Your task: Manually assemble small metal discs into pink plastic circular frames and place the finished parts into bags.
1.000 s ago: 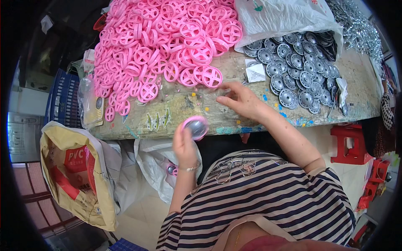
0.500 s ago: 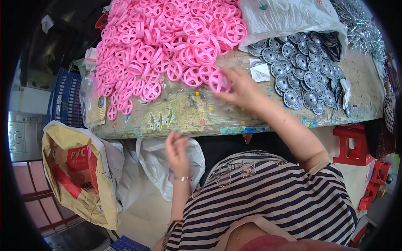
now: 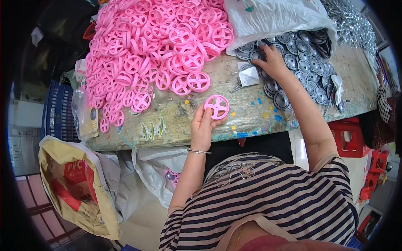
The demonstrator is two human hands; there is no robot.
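My left hand (image 3: 202,127) is closed around the lower left edge of a pink plastic wheel (image 3: 217,116) with a cross of spokes, held up just over the table's near edge. My right hand (image 3: 274,62) reaches into the pile of grey round plastic discs (image 3: 302,78). Its thumb and fingers are apart, with the fingertips touching discs at the pile's left side; no lifted disc shows between them. A large heap of pink wheels (image 3: 144,50) covers the table's far left and middle.
A white plastic bag (image 3: 276,21) lies over the far discs, near silver tinsel (image 3: 356,25). Small stickers (image 3: 153,129) lie on the worn table (image 3: 176,115). Below stand a yellow sack (image 3: 54,188) and a white bag (image 3: 155,167) with pink-and-grey pieces inside. Red stools (image 3: 347,138) stand at right.
The pink wheel has passed from my right hand to my left, which rose from below the table edge. My right hand moved right and away, onto the grey discs. The view shifted slightly.
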